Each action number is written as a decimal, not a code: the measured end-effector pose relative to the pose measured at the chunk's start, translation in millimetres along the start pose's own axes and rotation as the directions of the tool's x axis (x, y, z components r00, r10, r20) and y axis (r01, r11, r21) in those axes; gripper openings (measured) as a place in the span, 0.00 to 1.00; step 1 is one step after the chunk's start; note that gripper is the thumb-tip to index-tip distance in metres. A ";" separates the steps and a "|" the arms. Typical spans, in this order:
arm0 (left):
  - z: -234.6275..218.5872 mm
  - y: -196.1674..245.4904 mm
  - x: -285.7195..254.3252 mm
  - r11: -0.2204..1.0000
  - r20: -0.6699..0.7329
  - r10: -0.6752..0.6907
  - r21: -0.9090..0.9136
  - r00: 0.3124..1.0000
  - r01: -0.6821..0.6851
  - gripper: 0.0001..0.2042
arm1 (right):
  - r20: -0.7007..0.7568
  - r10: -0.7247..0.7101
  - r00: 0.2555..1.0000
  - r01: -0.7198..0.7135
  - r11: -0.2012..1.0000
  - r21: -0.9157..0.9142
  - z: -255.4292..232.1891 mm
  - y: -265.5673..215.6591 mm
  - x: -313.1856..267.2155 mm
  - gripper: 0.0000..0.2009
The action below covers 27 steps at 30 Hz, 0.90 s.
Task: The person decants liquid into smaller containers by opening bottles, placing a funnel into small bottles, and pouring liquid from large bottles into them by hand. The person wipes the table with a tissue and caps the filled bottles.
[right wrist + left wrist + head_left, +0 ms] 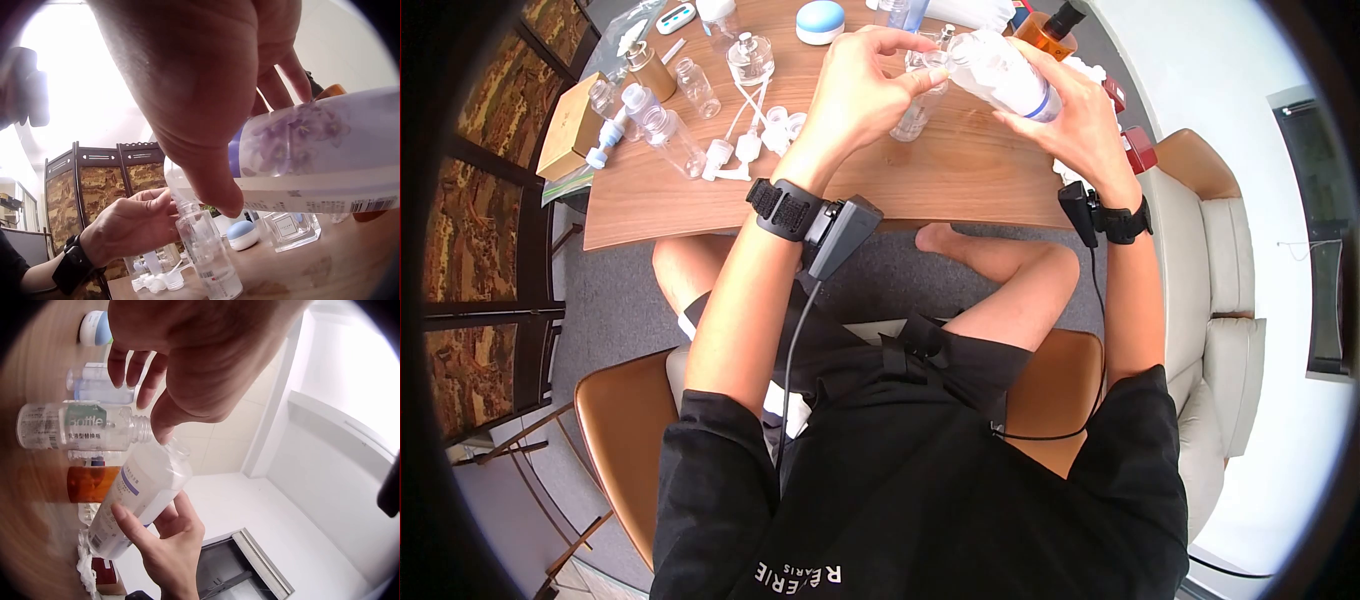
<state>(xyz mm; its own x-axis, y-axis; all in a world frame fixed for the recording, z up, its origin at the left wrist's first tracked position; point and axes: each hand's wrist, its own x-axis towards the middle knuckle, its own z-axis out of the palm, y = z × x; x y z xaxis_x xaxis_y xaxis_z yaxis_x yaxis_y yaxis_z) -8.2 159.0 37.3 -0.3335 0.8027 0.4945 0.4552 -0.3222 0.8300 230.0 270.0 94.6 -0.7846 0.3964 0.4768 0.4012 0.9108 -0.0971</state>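
Note:
My right hand [1090, 115] grips a large whitish bottle [1007, 82] with a blue band, tilted so its mouth meets the neck of an upright clear bottle [912, 118] on the table. The left hand [862, 88] has thumb and index finger pinched round the joined necks; its other fingers [142, 369] are bent loosely. A label with green print is on the clear bottle [94, 425] in the left wrist view. Liquid lies low in that bottle [217, 272] in the right wrist view. My thumb partly covers the mouths.
Across the wooden table [650, 215], left, lie white pump heads [748, 150], several empty bottles [698, 88] and a cardboard box [570, 125]. A square glass bottle [750, 62] and a blue-lidded jar [820, 22] stand behind; an amber bottle [1045, 35] is at back right.

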 end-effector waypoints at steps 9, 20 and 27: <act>-0.4 2.8 -1.3 0.999 -0.009 -0.031 -0.031 0.999 0.030 0.19 | 0.045 0.003 0.999 -0.001 0.999 -0.036 -6.8 -2.4 3.2 0.39; 2.9 2.1 -2.5 0.990 -0.014 -0.058 -0.130 0.998 0.056 0.17 | 0.032 -0.028 0.999 0.032 0.993 -0.111 -10.1 -2.6 3.0 0.37; 3.9 -0.7 -2.5 0.989 -0.022 -0.040 -0.141 0.999 0.036 0.17 | 0.016 -0.055 0.998 0.056 0.991 -0.119 -8.9 0.6 3.6 0.38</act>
<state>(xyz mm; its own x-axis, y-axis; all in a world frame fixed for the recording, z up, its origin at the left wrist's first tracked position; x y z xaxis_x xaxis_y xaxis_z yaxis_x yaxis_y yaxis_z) -4.5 159.2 34.5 -0.3694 0.8035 0.4669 0.3216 -0.3608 0.8754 231.6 270.9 104.0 -0.8129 0.3478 0.4672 0.4098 0.9115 0.0344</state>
